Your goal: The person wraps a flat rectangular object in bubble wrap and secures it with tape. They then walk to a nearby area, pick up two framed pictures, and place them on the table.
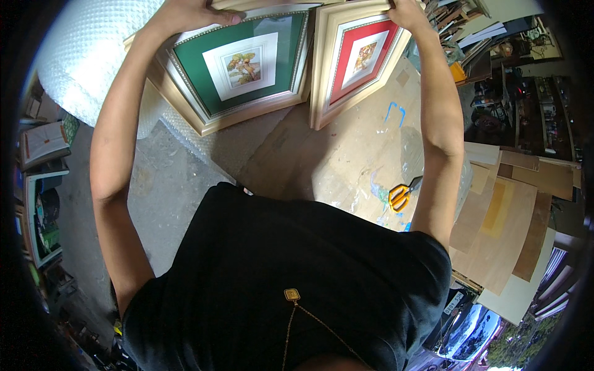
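My left hand (193, 15) grips the top edge of a framed picture with a green mat (213, 83); its thumb lies over the front and the other fingers are mostly out of sight. At the top of a second framed picture, with a red mat (385, 52), my right hand (408, 12) is closed on the upper right corner, partly cut off by the view's edge. Both frames are pale wood with a beaded inner trim. They stand upright side by side on the worktable (359, 148), their inner edges almost meeting and turned at an angle.
A large roll of bubble wrap (93, 62) stands at the left, with a loose sheet running under the green picture. Orange-handled scissors (400, 198) lie on the table by my right forearm. Cardboard and board sheets (501, 229) are stacked at the right; frames (46, 145) stand at the far left.
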Demonstrator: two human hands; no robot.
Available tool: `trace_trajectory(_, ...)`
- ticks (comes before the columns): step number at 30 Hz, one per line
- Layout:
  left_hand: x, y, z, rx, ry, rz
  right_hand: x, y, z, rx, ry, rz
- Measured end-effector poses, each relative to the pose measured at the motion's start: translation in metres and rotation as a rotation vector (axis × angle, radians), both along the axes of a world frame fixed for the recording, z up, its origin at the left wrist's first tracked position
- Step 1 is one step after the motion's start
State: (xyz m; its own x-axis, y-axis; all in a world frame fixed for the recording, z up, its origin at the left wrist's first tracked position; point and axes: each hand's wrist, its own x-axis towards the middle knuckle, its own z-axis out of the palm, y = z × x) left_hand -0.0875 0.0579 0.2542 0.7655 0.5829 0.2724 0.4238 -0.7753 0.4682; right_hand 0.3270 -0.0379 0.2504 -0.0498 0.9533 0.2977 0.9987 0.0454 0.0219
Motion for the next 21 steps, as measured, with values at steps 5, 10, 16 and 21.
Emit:
trace_trajectory(5, 0.002, 0.004, -0.003, -0.008, 0.039, 0.058, 0.017, -0.009, 0.005, 0.003, -0.076, -0.053)
trace_trajectory(10, 0.000, 0.008, -0.013, 0.086, 0.012, 0.070, 0.051, -0.028, 0.003, 0.120, -0.094, -0.077)
trace_trajectory(16, -0.001, 0.003, -0.012, 0.074, -0.031, 0.065, 0.092, -0.044, 0.002, 0.121, -0.213, -0.112)
trace_trajectory(21, 0.002, 0.007, -0.015, -0.030, -0.036, 0.079, 0.118, -0.058, 0.000, 0.188, -0.201, -0.225)
